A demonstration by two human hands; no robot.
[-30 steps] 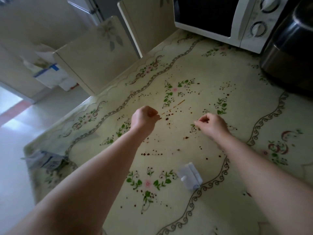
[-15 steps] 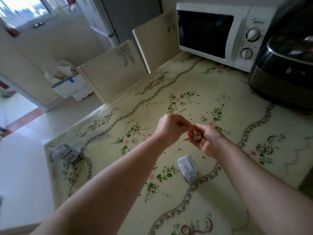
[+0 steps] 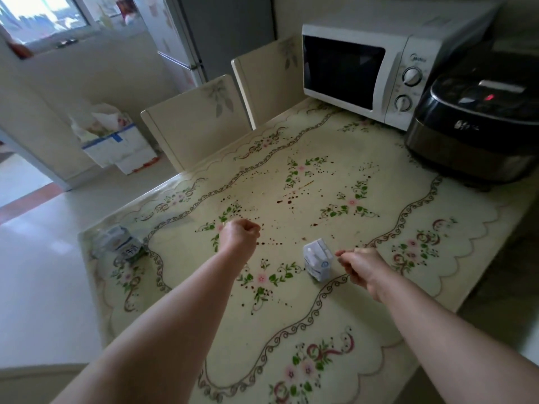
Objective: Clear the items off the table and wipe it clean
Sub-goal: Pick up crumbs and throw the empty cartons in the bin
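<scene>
My left hand (image 3: 240, 234) is curled into a fist above the table (image 3: 291, 330), knuckles up. My right hand (image 3: 360, 265) hangs well apart from it, fingers bent, thumb and forefinger drawn close just beside the small white carton (image 3: 318, 260). That carton stands near the front middle of the table, and I judge it the step in hand. To lift it cleanly I should open the right hand wide enough to span its sides, take it low on the body rather than by the folded top, and keep it upright in case some drink is left inside. A second carton (image 3: 122, 243) sits at the table's left edge, close to the corner, so my left hand could collect that one without nudging it off. Only then does wiping make sense, since dark spots (image 3: 287, 199) are spattered across the middle of the cloth. I cannot tell whether my right fingertips touch the carton or stop just short, nor whether either palm hides anything, as both hands face away from me. The print on both cartons is too blurred to read. The microwave (image 3: 361, 71) and the dark cooker (image 3: 478, 126) at the far end are partly cut off, and no wiping cloth is in view.
</scene>
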